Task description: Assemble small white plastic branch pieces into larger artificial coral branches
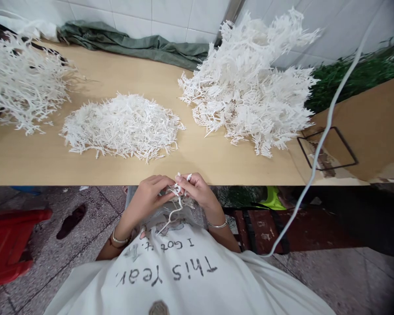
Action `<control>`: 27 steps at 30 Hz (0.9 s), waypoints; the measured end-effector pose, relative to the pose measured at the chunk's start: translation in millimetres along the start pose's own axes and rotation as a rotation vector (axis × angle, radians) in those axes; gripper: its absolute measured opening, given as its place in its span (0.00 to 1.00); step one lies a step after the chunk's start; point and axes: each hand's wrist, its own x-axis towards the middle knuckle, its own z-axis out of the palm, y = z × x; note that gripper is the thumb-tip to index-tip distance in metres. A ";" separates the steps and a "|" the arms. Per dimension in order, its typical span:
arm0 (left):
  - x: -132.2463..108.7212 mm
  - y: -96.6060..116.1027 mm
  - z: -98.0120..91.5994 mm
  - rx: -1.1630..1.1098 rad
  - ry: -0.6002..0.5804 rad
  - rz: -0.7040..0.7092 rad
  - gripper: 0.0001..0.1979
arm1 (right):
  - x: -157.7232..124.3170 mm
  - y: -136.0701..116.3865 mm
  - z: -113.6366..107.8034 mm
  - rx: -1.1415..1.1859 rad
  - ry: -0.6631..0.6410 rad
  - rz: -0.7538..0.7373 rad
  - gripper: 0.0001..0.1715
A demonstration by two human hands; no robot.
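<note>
The white plastic sprig [174, 204] sits at the lower middle of the frame, just below the near edge of the table, pinched between both of your hands, with its thin stem trailing down toward your shirt. Your left hand [150, 195] is curled almost closed, its fingertips gripping the sprig from the left side. Your right hand [197, 191] is likewise nearly closed, thumb and forefinger nipping the sprig's top, where small white tips poke up above your knuckles. The two hands touch at the fingertips.

On the wooden table [203, 164] above your hands, a low heap of short white pieces [121, 126] lies at centre. A taller pile of branched white sprigs [252, 87] stands at upper right, and another branched pile [21, 83] spreads at the upper left edge. A green cloth [134, 43] is bunched against the tiled wall at the top. A white cable [321, 135] runs diagonally down the right side. A red stool [11, 245] stands on the floor at lower left.
</note>
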 end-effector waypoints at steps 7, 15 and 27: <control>3.4 -1.3 -17.9 0.296 -0.041 0.166 0.08 | -0.1 -7.5 -10.6 -0.295 -0.080 -0.084 0.28; 9.4 8.1 -12.1 0.534 -0.097 0.299 0.09 | 0.0 -4.7 -3.3 -0.198 0.022 -0.026 0.30; 7.3 7.5 -6.1 0.515 0.003 0.256 0.06 | -2.7 -8.7 -3.1 -0.158 0.024 -0.041 0.30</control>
